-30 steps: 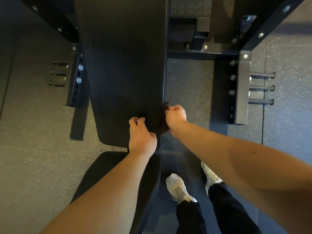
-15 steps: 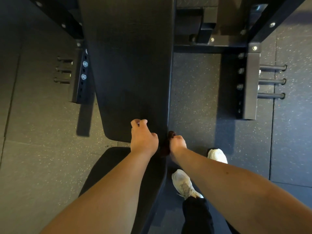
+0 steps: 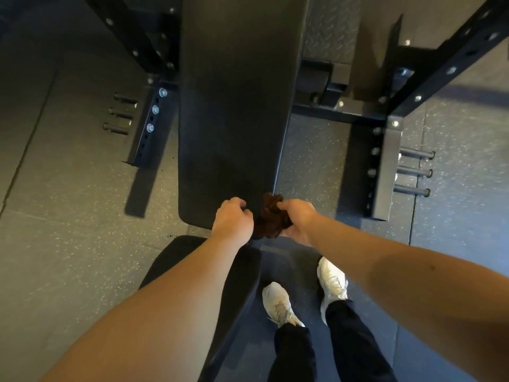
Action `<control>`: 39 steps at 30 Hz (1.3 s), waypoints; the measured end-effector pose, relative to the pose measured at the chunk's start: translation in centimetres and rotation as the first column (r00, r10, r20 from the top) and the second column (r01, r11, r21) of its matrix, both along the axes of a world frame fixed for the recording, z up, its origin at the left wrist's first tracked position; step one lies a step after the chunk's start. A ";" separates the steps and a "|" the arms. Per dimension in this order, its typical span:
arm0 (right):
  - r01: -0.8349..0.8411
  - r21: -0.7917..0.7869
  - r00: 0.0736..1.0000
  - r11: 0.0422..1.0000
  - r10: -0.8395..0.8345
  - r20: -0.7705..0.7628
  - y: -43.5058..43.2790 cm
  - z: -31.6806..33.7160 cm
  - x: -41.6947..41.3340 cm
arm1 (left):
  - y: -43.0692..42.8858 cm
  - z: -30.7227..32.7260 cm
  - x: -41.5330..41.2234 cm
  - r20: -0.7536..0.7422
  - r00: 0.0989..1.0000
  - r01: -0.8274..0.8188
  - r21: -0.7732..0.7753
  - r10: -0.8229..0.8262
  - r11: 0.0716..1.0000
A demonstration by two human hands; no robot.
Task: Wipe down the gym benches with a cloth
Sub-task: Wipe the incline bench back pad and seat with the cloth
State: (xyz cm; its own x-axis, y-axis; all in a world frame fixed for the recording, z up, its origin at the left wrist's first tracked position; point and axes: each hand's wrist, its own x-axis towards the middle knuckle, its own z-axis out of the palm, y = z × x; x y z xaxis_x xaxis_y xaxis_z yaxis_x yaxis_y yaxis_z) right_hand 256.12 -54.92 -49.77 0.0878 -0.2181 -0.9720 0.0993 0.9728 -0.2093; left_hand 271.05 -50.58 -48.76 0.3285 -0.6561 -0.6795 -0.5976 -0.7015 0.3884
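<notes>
A long black bench back pad [image 3: 234,111] runs away from me, with the shorter black seat pad [image 3: 234,285] below it. A dark brown cloth [image 3: 271,216] is bunched at the near right corner of the back pad. My right hand [image 3: 298,220] grips the cloth from the right, fingers curled round it. My left hand [image 3: 232,220] lies on the pad's near end just left of the cloth, fingers curled and touching the cloth's edge; whether it holds the cloth is hidden.
Black rack uprights stand on both sides, with plate pegs at the left [image 3: 121,114] and right [image 3: 413,172]. A steel frame crossbar [image 3: 338,113] runs behind the bench. My white shoes [image 3: 278,304] stand on the speckled rubber floor [image 3: 68,216] right of the seat.
My right hand has lifted the cloth from low beside the pad's edge up to the corner, and more of the cloth shows. My left hand stayed on the pad's near end.
</notes>
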 end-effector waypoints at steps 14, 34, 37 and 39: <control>-0.238 -0.079 0.944 0.968 0.249 0.214 5.6 4.5 -0.7 | 7.2 2.8 -0.3 -0.477 0.826 -0.228 0.203 0.300 0.952; -0.692 -0.297 0.630 0.658 0.752 0.196 5.3 6.7 -3.9 | 10.0 7.7 -2.0 -0.358 0.607 -0.730 0.102 0.710 0.676; -0.661 -0.261 0.712 0.703 0.698 0.075 5.5 7.1 -4.2 | 10.3 8.3 -2.2 -0.422 0.482 -0.771 0.213 0.768 0.600; -0.461 -0.159 0.868 0.873 0.481 0.125 5.7 7.4 -4.7 | 11.2 8.5 -2.3 -0.433 0.540 -0.739 0.165 0.722 0.653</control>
State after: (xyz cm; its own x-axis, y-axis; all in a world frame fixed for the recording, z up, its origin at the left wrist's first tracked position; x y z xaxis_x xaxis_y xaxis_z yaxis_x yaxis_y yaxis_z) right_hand 251.45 -49.20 -42.34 0.3572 -0.2265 -0.9062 -0.3234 0.8801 -0.3475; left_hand 268.73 -39.41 -40.31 0.3895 -0.3482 -0.8526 0.3519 -0.7992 0.4872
